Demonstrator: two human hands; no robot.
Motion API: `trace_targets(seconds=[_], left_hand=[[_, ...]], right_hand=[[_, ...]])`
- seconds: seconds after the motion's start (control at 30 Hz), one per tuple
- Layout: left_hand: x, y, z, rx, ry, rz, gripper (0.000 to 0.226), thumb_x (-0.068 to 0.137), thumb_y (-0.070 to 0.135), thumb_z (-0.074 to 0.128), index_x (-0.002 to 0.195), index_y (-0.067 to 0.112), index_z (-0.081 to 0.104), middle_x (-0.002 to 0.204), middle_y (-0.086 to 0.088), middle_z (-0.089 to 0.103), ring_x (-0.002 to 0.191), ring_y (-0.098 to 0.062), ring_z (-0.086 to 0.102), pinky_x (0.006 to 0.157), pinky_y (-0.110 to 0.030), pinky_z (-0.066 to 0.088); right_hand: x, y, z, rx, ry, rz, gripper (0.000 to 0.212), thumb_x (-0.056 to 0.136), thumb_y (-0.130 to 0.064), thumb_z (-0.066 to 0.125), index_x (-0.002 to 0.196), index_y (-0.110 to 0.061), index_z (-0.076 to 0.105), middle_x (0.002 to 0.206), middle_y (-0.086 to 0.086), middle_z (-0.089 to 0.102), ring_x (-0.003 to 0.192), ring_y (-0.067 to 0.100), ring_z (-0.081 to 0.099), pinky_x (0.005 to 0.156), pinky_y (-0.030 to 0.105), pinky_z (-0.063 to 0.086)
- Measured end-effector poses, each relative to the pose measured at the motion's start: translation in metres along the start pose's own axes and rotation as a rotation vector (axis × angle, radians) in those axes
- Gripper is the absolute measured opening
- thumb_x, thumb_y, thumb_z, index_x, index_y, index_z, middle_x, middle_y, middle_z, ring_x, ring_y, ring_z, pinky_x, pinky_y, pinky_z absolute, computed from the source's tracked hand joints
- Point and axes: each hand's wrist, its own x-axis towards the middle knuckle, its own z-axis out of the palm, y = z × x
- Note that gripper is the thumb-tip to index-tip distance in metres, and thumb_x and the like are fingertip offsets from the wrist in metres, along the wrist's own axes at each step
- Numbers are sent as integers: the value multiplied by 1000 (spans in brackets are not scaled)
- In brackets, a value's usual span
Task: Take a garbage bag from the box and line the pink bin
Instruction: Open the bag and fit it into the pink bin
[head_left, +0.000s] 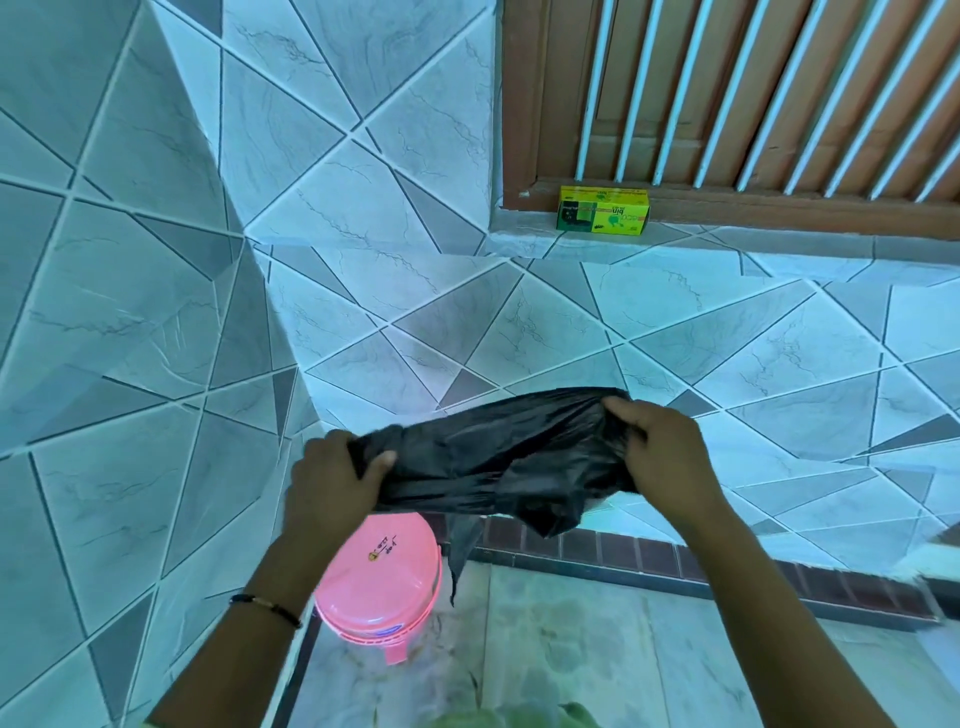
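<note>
A crumpled black garbage bag (498, 457) is stretched in the air between both hands. My left hand (332, 483) grips its left end, thumb on top. My right hand (660, 457) grips its right end, fingers curled into the plastic. A loose tail of the bag hangs down toward the floor. Below my left hand stands the pink bin (379, 577) on the floor, its lid shut, partly hidden by my left forearm. The green and yellow bag box (602, 210) sits on the tiled ledge under the window.
Tiled walls (156, 260) rise to the left and ahead, meeting in a corner behind the bin. A wooden window frame with white bars (753, 93) is above the ledge. A brown tile strip (675, 561) runs along the floor's edge.
</note>
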Motion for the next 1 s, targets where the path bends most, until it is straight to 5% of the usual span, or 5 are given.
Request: trace_targets(seconds=[0.33, 0.57, 0.7, 0.83, 1.0], left_hand=[[-39, 81, 36, -514, -280, 479, 89, 68, 54, 67, 142, 32, 23, 145, 8, 38, 134, -6, 34, 110, -27, 30], [-3, 66, 26, -372, -106, 333, 20, 75, 11, 70, 85, 23, 58, 58, 2, 54, 51, -13, 51, 57, -26, 46], [19, 63, 7, -304, -20, 305, 27, 72, 2, 65, 83, 24, 55, 56, 5, 48, 53, -21, 50, 56, -31, 45], [25, 53, -5, 60, 12, 475, 38, 73, 7, 61, 106, 25, 54, 84, 5, 55, 74, -23, 54, 62, -29, 42], [24, 26, -9, 341, 58, 280, 25, 80, 10, 47, 99, 24, 56, 94, -6, 67, 91, -32, 62, 72, -35, 45]], right_hand=[[-9, -35, 9, 555, -385, -125, 43, 90, 9, 44, 95, -22, 74, 100, 0, 74, 95, 12, 69, 87, 28, 53], [-5, -21, -31, 839, -688, -67, 23, 79, 0, 62, 94, -11, 75, 90, 3, 75, 83, 13, 69, 73, 20, 53], [-6, -16, -36, 290, -864, -169, 28, 78, 1, 68, 101, -15, 74, 94, -13, 72, 97, 3, 65, 83, 12, 44], [10, 10, -17, -551, -599, -236, 52, 80, 8, 45, 103, -31, 70, 86, -11, 49, 99, 17, 59, 75, 25, 40], [38, 56, -30, -609, -365, -75, 53, 83, 0, 49, 116, -39, 62, 126, 3, 58, 110, 25, 57, 88, 31, 46]])
